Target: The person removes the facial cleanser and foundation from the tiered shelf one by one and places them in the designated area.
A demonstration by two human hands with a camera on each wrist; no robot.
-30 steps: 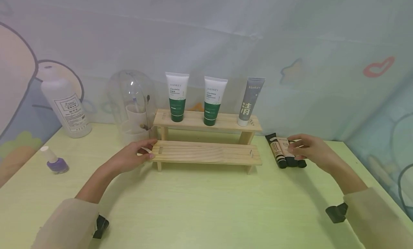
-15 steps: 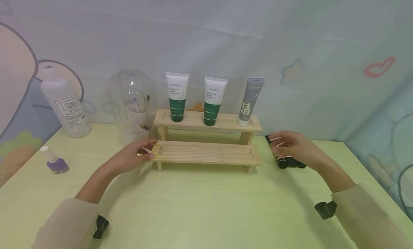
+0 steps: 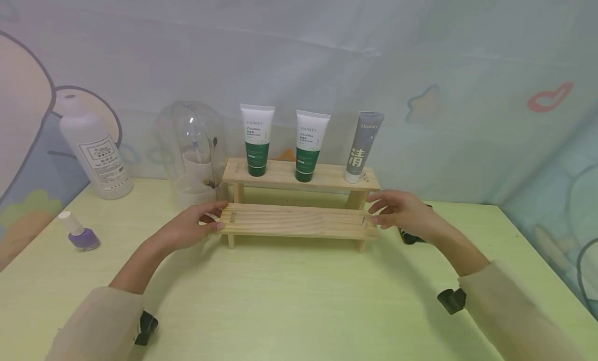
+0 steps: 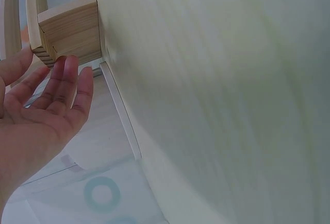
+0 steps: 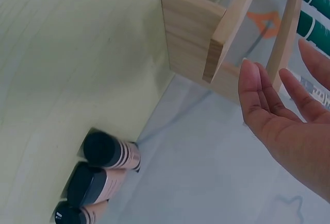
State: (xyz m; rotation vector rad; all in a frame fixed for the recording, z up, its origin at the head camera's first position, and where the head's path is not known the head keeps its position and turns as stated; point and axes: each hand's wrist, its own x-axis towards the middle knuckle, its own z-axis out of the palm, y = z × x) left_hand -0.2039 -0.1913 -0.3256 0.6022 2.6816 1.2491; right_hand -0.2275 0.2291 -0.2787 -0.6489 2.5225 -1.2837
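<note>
A two-tier wooden display stand (image 3: 299,221) stands at the middle of the table. My left hand (image 3: 189,226) holds the left end of its lower board, thumb at the front corner and index finger at the back corner. In the left wrist view the fingertips (image 4: 71,62) lie right at the board's end. My right hand (image 3: 406,213) is at the board's right end, fingers spread and loosely bent, with a gap beside the wood in the right wrist view. On the upper board stand two white-and-green squeeze tubes (image 3: 257,140) (image 3: 312,145) and a grey squeeze tube (image 3: 364,147).
Several black-capped cosmetic tubes (image 5: 98,152) lie right of the stand, mostly hidden behind my right hand in the head view. At left are a clear-domed brush holder (image 3: 191,153), a white bottle (image 3: 95,148) and a purple nail polish bottle (image 3: 83,239). A printed curtain (image 3: 299,49) hangs behind.
My right hand has moved left, from over the black-capped tubes to the right end of the lower board. The left hand and the stand have stayed put.
</note>
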